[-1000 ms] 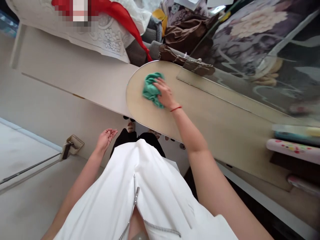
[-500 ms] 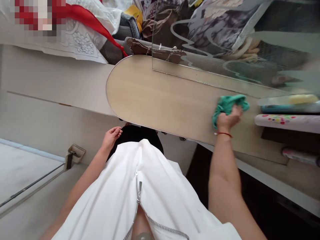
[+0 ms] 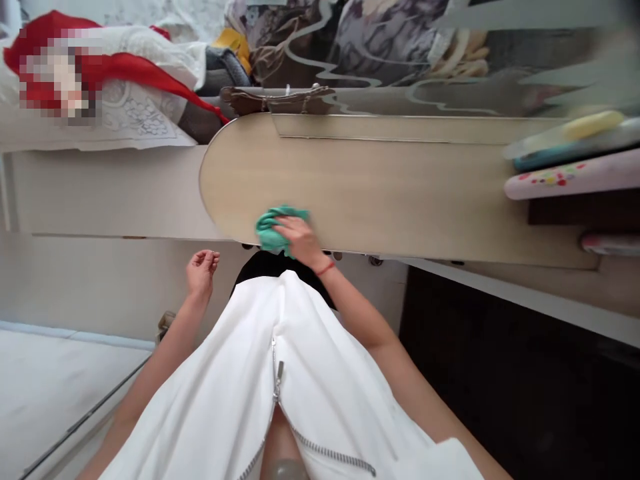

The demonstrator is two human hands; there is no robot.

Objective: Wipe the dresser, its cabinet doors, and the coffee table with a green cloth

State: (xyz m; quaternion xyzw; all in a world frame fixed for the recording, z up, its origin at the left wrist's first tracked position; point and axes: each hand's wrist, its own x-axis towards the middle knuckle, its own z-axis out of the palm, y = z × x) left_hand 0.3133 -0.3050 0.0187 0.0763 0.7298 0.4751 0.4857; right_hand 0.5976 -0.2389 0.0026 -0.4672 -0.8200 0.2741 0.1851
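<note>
Your right hand [image 3: 303,240] is gripping the cloth [image 3: 269,229]
It is lying at the desk's [image 3: 410,190] eight o'clock edge; your left hand [image 3: 201,272] is hanging, curled narrow.

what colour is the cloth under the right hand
Green, slightly bluish; the cloth shows best in the head view, under the right hand.

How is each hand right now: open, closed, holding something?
Left hand: loosely closed, nothing visible in it.
Right hand: holding a green cloth against the beige tabletop.
</note>
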